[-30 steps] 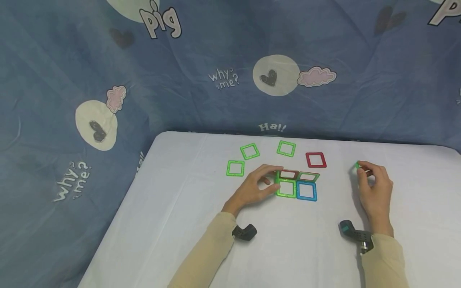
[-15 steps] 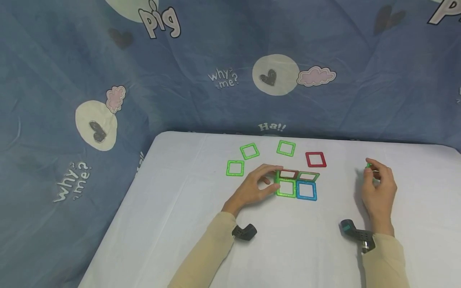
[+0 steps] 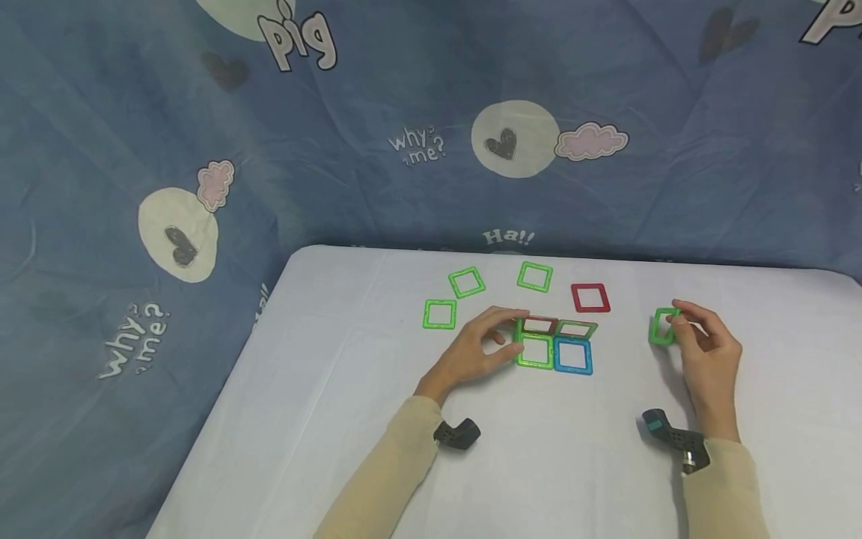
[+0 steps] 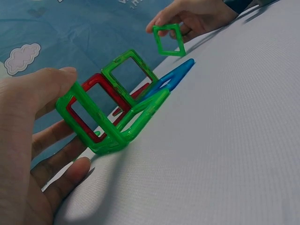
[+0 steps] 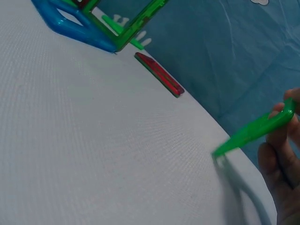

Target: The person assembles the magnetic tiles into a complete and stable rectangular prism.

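Flat on the table lie a green magnetic tile (image 3: 536, 366) and a blue magnetic tile (image 3: 573, 370), joined side by side. A red tile (image 4: 112, 91) and a green tile (image 4: 117, 60) stand up along their far edges. Another green tile (image 4: 96, 109) stands at the left end, held at its edges by the thumb and fingers of my left hand (image 3: 471, 350). To the right, my right hand (image 3: 708, 367) pinches a square green tile (image 3: 655, 327) just above the table, apart from the structure. That tile appears edge-on in the right wrist view.
Behind and left of the structure lie loose green tiles: one at left (image 3: 440, 326), one behind it (image 3: 467, 294), one further right (image 3: 535, 289). A loose red tile (image 3: 590, 309) lies at the back right. A blue printed cloth (image 3: 377, 187) hangs beyond the white table (image 3: 539, 464).
My right hand first moved slightly right, then turned its green tile so the square frame now faces the head camera. My left hand and the structure stayed in place.
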Action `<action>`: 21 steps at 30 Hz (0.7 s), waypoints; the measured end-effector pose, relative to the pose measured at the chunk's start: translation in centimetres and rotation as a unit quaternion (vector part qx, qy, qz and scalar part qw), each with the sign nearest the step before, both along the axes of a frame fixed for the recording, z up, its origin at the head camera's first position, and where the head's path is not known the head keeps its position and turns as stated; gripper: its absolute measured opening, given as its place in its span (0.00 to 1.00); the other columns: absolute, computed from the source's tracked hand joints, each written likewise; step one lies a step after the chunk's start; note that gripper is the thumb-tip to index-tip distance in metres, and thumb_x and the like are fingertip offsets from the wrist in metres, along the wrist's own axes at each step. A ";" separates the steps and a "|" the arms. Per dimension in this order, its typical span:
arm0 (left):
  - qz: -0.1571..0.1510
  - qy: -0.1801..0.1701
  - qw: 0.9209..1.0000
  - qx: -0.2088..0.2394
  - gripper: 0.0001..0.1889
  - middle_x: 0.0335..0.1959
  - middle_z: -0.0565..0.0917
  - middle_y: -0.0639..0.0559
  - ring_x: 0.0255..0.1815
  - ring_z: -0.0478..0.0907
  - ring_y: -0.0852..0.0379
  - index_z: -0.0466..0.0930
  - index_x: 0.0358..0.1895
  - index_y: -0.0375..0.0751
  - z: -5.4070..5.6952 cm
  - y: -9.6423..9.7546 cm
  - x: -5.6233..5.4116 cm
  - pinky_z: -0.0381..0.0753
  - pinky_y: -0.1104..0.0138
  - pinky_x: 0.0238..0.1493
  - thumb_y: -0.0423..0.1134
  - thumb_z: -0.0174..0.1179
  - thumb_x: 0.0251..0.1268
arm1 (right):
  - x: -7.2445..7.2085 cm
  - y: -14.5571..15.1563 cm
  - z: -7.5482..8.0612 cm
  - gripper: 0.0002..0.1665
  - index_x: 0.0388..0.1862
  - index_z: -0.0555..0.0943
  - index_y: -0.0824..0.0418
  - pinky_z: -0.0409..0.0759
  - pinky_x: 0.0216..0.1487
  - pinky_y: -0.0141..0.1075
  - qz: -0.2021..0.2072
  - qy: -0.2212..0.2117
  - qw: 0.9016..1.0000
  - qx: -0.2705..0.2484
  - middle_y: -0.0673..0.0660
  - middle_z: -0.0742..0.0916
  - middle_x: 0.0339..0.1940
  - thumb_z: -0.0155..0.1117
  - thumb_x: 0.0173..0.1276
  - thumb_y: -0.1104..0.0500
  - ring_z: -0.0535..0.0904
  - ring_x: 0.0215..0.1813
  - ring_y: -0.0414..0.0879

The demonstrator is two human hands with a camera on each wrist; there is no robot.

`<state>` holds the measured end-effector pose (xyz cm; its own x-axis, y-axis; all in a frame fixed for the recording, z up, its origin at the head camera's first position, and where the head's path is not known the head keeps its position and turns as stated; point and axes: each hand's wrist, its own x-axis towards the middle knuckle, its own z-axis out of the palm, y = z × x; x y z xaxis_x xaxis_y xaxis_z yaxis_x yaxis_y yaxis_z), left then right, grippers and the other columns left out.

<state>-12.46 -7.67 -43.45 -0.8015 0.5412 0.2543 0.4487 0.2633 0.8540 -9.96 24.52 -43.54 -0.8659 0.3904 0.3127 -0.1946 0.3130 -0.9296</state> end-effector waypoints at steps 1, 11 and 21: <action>-0.001 0.002 1.000 -0.001 0.26 0.59 0.75 0.43 0.56 0.73 0.50 0.69 0.64 0.41 0.0 0.0 0.0 0.79 0.60 0.53 0.35 0.61 0.63 | 0.0 0.0 0.0 0.15 0.52 0.79 0.70 0.75 0.42 0.16 0.006 0.001 1.000 -0.006 0.46 0.82 0.38 0.55 0.69 0.67 0.81 0.40 0.31; 0.010 0.018 1.000 -0.007 0.27 0.59 0.75 0.57 0.56 0.72 0.64 0.67 0.65 0.62 -2.9 0.0 -1.3 0.78 0.70 0.52 0.44 0.62 0.63 | 0.2 -0.2 0.1 0.13 0.49 0.79 0.72 0.76 0.42 0.17 0.015 -0.006 1.000 0.018 0.46 0.83 0.36 0.56 0.68 0.67 0.81 0.37 0.30; 0.011 0.014 1.000 -0.010 0.27 0.59 0.74 0.63 0.56 0.71 0.66 0.67 0.65 0.64 -2.8 -0.1 -1.3 0.78 0.72 0.52 0.46 0.61 0.63 | -0.1 0.2 -0.8 0.13 0.49 0.79 0.72 0.78 0.35 0.19 0.035 -0.016 0.999 0.001 0.44 0.83 0.35 0.57 0.68 0.66 0.81 0.34 0.31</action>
<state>-13.71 -7.75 -46.29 -0.8061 0.5284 0.2662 0.4665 0.2907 0.8354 -10.08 24.73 -44.34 -0.9006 0.3278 0.2853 -0.1868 0.3009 -0.9352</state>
